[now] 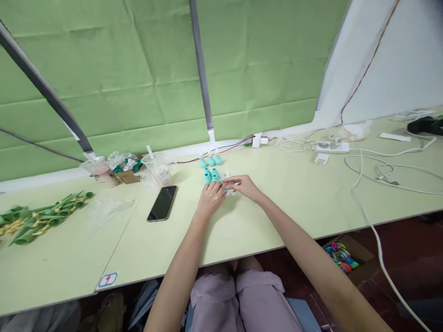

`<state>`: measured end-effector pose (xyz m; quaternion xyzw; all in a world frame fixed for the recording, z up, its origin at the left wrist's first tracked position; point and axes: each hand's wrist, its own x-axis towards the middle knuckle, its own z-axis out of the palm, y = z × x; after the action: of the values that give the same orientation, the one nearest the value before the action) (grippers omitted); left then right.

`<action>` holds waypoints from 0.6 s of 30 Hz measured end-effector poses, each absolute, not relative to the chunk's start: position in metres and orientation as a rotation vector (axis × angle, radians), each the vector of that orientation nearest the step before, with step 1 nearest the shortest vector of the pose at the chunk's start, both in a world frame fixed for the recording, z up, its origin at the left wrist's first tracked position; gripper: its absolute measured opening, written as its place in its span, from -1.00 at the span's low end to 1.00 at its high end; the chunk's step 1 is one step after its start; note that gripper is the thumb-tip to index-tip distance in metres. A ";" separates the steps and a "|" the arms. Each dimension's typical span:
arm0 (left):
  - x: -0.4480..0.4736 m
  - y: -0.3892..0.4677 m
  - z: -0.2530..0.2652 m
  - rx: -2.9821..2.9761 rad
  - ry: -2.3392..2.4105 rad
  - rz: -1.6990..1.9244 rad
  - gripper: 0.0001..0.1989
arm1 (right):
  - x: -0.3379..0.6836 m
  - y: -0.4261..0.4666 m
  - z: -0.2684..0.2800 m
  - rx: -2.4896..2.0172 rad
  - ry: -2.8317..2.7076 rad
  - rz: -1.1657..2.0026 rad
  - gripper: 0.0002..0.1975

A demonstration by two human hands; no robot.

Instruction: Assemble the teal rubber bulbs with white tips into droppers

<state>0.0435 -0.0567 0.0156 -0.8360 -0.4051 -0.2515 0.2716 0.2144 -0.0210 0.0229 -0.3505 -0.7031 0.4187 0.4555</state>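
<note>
Matte pale-green table (277,216), left hand (211,197) and right hand (245,186) both grip small clear plastic piece (230,188), teal bulbs (211,175) beside

We saw a pale green worktop (277,216) with a smooth, matt finish. The small teal bulbs (211,175) looked like soft, matt plastic with clear plastic tips. The phone (162,203) had a glossy black glass face. The cups (157,168) were clear plastic. The backdrop (138,69) behind was creased green cloth, and the cables (374,161) smooth white plastic.
</note>
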 end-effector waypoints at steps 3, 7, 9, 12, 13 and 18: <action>0.043 -0.056 0.016 -2.183 -1.124 -0.651 -0.67 | 0.215 -0.020 0.022 -0.898 -1.668 1.110 -0.66; 0.038 -0.057 0.019 -2.147 -1.215 -0.635 -0.63 | 0.218 -0.020 0.023 -0.884 -1.618 1.226 -0.66; 0.036 -0.057 0.020 -2.177 -1.255 -0.591 -0.66 | 0.216 -0.021 0.023 -0.881 -1.633 1.153 -0.70; 0.039 -0.058 0.020 -2.217 -1.407 -0.546 -0.67 | 0.213 -0.023 0.024 -0.876 -1.673 0.940 -0.76; 0.042 -0.059 0.019 -2.212 -1.478 -0.551 -0.67 | 0.211 -0.024 0.025 -0.866 -1.678 0.881 -0.76; 0.065 -0.058 0.019 -2.160 -1.749 -0.635 -0.65 | 0.210 -0.028 0.026 -0.780 -1.696 0.629 -0.77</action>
<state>0.0652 -0.0584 0.0189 -0.7496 -0.6071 -0.2203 0.1449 0.2102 -0.0283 0.0257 -0.3298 -0.7174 0.2659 0.5530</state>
